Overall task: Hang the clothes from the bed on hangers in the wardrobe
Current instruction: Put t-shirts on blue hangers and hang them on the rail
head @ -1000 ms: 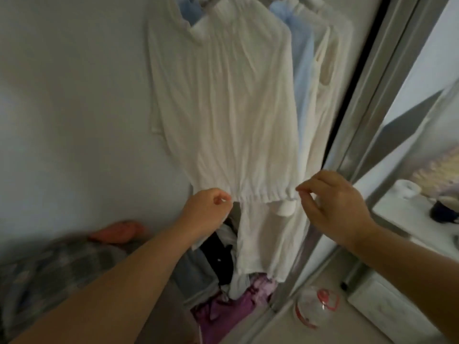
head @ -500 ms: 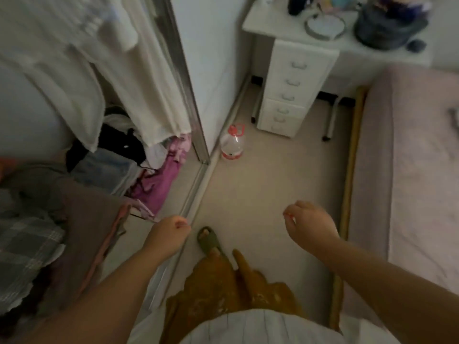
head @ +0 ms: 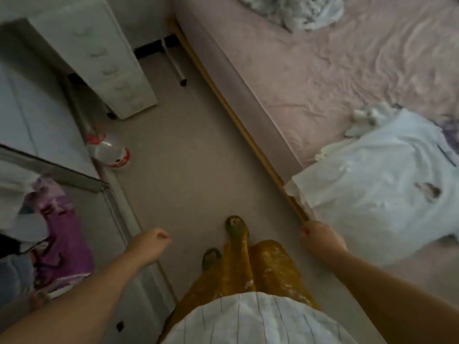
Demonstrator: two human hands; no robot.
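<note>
Two hands, both loosely curled, neither grip holding anything; person stands between wardrobe and bed.

Left hand (head: 149, 245) hangs over the floor (head: 188, 155) near the wardrobe's sliding-door track (head: 119, 214), fingers curled in. Right hand (head: 321, 238) hangs at the bed edge (head: 248, 78), just short of a white garment (head: 377, 184) that lies on the pink sheet and droops over the side. More crumpled pale cloth (head: 298, 11) sits at the far end of the bed, cut off by the frame. Wardrobe interior only partly seen: purple fabric (head: 62, 242) heaped low, blurred. White drawer unit (head: 104, 60) and a clear bottle with red cap (head: 109, 150) stand beyond.
</note>
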